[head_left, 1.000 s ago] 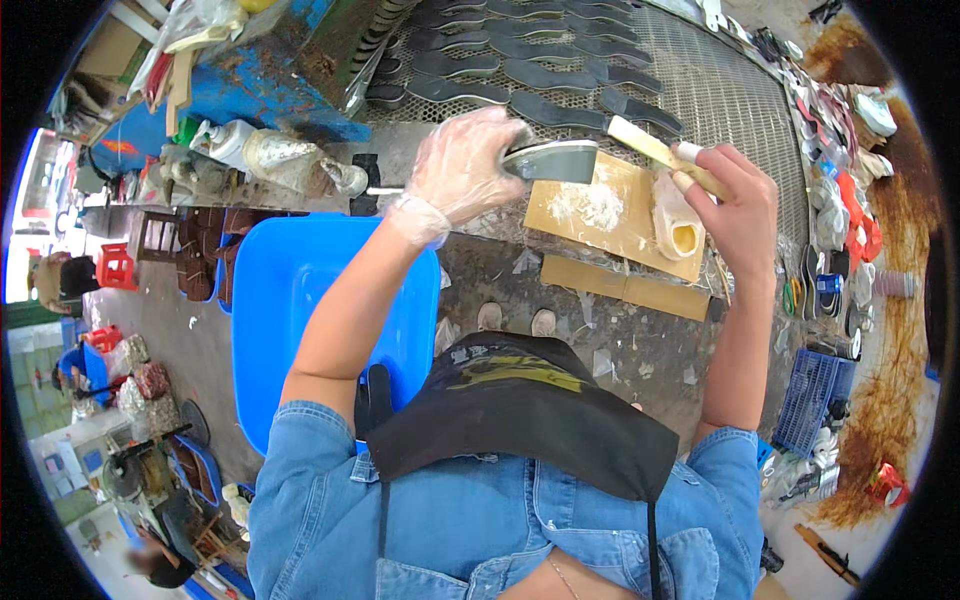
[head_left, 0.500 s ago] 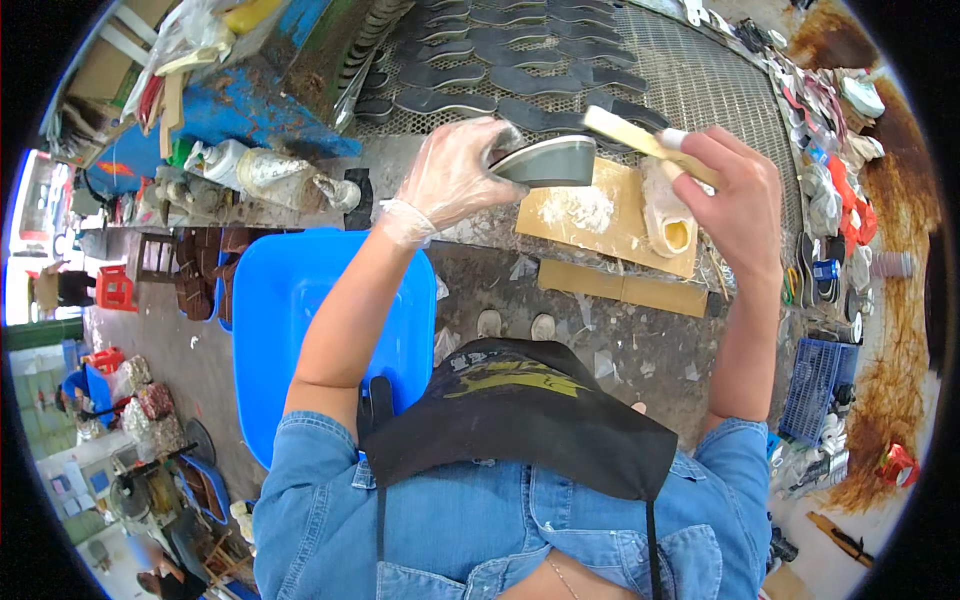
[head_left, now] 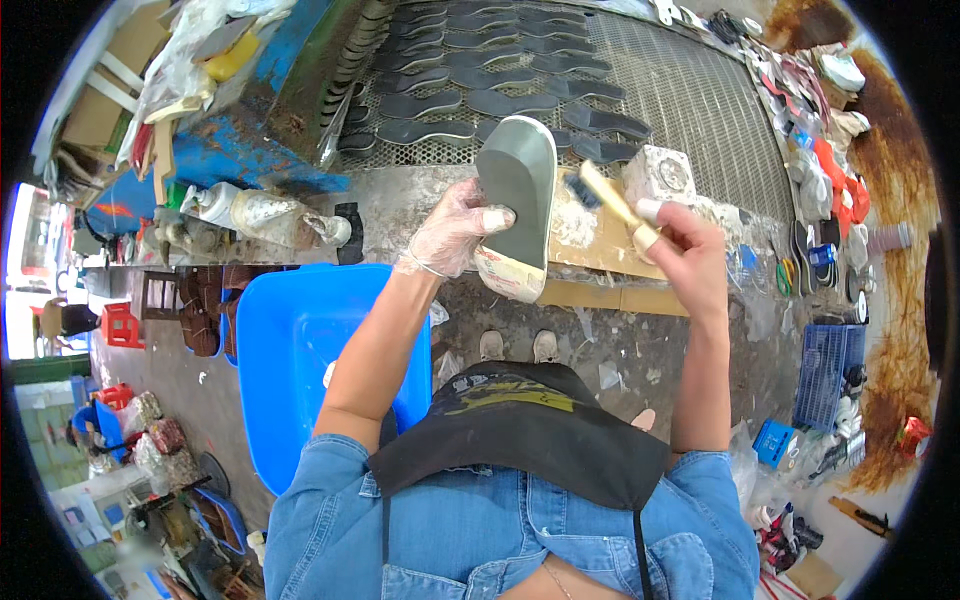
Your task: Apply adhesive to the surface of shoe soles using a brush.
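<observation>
My left hand, in a clear plastic glove, grips a grey shoe sole by its left side. The sole stands nearly upright with its broad grey face toward me; a cream patch covers its lower end. To its right, my right hand pinches the wooden handle of a brush, fingertips wrapped in white. The dark bristles point toward the sole and appear apart from it. Below the brush lies a cardboard sheet smeared with white residue. A white crusted block-shaped container stands just beyond the right hand.
Rows of dark soles lie on a mesh conveyor ahead. A blue plastic tub stands by my left arm. Crusted bottles rest on the bench at left. A blue crate and scissors are at right.
The sole has turned from edge-on to showing its broad face, its long axis now upright. My right hand and the brush have moved left and lower, uncovering the white container.
</observation>
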{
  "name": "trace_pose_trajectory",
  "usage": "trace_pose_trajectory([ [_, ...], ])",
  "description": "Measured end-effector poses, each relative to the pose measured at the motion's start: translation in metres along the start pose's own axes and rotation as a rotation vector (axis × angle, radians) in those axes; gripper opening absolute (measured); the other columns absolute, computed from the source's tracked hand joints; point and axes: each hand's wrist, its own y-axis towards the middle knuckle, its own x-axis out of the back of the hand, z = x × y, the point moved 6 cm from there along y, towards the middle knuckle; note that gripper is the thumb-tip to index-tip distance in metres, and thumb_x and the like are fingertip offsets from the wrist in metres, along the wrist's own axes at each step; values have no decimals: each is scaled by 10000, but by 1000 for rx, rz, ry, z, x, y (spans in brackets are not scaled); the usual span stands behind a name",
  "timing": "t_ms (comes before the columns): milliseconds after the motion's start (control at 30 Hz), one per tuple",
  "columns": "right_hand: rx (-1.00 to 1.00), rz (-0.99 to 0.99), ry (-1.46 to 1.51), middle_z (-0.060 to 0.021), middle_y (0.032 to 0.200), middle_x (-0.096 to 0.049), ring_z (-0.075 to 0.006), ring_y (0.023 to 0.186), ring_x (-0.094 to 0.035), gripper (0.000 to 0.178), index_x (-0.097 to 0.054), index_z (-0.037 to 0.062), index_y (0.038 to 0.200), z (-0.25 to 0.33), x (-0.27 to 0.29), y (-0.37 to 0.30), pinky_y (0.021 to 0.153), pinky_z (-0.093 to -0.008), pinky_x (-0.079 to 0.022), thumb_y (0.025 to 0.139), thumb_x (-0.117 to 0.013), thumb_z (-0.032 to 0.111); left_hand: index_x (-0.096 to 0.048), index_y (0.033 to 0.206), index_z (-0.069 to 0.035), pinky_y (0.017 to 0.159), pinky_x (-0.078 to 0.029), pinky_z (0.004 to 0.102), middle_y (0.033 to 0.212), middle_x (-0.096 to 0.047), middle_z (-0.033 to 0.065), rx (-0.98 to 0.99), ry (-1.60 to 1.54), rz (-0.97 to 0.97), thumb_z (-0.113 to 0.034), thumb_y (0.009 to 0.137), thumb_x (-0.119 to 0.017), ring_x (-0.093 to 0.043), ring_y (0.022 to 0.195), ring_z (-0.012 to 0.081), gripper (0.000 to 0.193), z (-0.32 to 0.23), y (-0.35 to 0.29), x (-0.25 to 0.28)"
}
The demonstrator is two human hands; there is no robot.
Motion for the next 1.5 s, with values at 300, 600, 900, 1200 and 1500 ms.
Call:
trace_pose_trajectory([
  [300,-571,-371,-598,-129,958,-704,-327,896,-668,333,-709,117,1066,-177,49,-101,792,-424,-514,750,-741,215,-565,1227,-12,949,-468,366,1147,-638,80,-14,35,-277,-288,901,-652,-606,1051,196,436,38,16,34],
  [600,-515,-176,-656,-110,930,-669,-329,870,-649,267,-698,150,1039,-230,15,-109,766,-433,-511,787,-694,240,-594,1179,-60,936,-482,372,1137,-645,73,83,-129,-341,-254,899,-646,-613,1032,207,345,66,35,32],
  [900,-343,-193,564,-23,951,-677,-71,856,-615,301,-646,-30,1153,-109,10,-47,765,-214,-486,858,-665,27,-541,1260,-6,949,-479,374,1165,-628,119,168,-219,-163,-298,886,-654,-602,1070,228,489,50,29,0],
  [1200,-140,-197,478,86,742,-553,-3,594,-374,287,-700,36,1110,-33,0,33,521,-183,-279,823,-711,43,-509,1285,16,901,-529,362,1179,-628,139,141,-278,-45,-268,923,-596,-641,1033,223,468,17,22,-34],
  [1500,-66,40,374,33,806,-591,-39,696,-511,275,-694,-12,1051,0,-20,-8,607,-191,-388,776,-706,-4,-572,1198,-15,793,-573,353,1049,-665,119,48,-296,-59,-269,918,-604,-670,912,199,379,-2,28,-14],
])
